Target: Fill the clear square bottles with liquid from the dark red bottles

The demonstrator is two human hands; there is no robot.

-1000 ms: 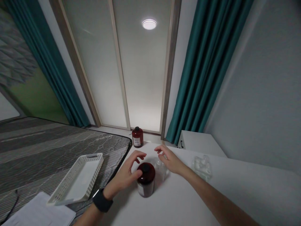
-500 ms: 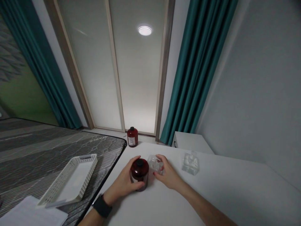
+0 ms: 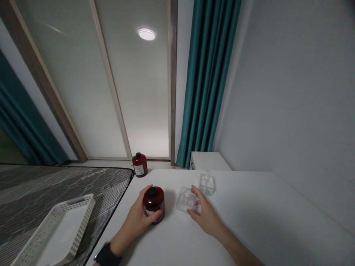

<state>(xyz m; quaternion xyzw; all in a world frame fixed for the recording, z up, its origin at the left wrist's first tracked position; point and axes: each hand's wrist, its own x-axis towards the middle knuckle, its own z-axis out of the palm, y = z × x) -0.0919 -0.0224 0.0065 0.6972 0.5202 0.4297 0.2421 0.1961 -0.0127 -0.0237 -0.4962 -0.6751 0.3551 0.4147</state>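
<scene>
My left hand (image 3: 135,221) is wrapped round a dark red bottle with a black cap (image 3: 153,199) that stands on the white table (image 3: 249,221). My right hand (image 3: 203,212) grips a clear glass bottle (image 3: 185,198) just to the right of it. A second clear glass bottle (image 3: 206,183) stands a little farther back and right, untouched. A black watch (image 3: 107,255) sits on my left wrist.
Another dark red bottle (image 3: 139,164) stands at the table's far left corner. A white perforated tray (image 3: 55,232) lies on the grey striped mattress (image 3: 55,184) to the left. A small white cabinet (image 3: 209,161), teal curtains (image 3: 205,85) and a grey wall (image 3: 291,92) close the far side and right.
Both hands came down from hovering and closed, the left on the dark red bottle, the right on the clear bottle. The view has swung right.
</scene>
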